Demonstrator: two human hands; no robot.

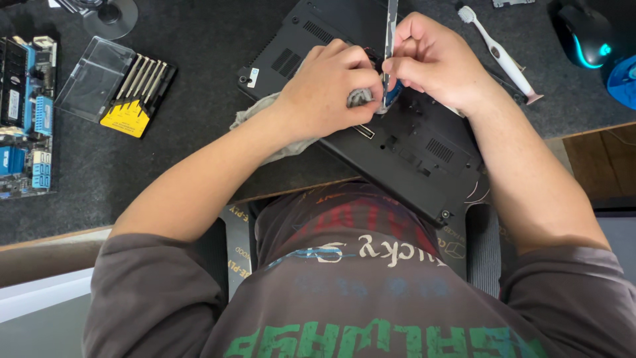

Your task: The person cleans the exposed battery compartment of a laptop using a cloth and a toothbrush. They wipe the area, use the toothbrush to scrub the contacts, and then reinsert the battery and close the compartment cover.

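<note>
Both forearms reached in from the lower corners and met over an upturned black laptop (397,142) that lay at a slant across the dark desk mat (192,59). The left hand (324,89) was curled, its fingers closed around a wad of grey cloth (360,97), the rest of which trailed out beneath the wrist. The right hand (434,59) pinched a thin, flat metal strip (391,40) between thumb and fingertips, holding it almost upright with its lower end beside the cloth, over the laptop's underside. The laptop's base showed vent slots and a screw at its near corner, which overhung the desk edge. A white toothbrush (497,50) lay just right of the right wrist. Left of the hands sat an open case of screwdrivers (132,89), and farther left a circuit board (26,113). A computer mouse (586,36) rested at the far right.
</note>
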